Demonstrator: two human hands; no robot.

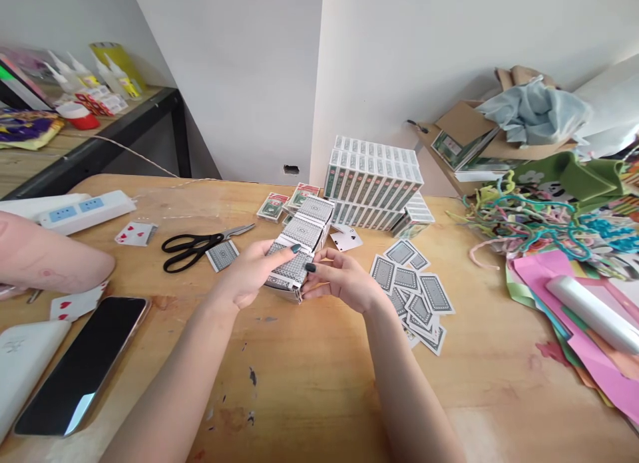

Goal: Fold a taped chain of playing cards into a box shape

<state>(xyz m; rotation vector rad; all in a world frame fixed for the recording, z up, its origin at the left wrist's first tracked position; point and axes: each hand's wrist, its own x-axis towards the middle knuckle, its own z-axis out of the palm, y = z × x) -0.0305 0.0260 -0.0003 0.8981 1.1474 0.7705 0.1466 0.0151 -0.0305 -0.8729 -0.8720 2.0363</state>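
In the middle of the table lies a long box-like block covered with grey-backed playing cards [302,230], running away from me. My left hand [257,270] is closed on its near left side, thumb lying across the top card. On the near right side my right hand [339,277] pinches the edge, thumb above and fingers lower down; what lies under those fingers is hidden. Loose grey-backed cards [419,300] are spread to the right of my right hand. Black-handled scissors [200,245] lie left of the block, partly over a single card [222,255].
Stacked card packs [372,180] stand behind the block, with green card boxes [272,207] beside it. At left are a phone [84,363], a power strip [84,211] and another person's arm [50,253]. Tangled yarn [544,217] and coloured paper [574,323] lie at right.
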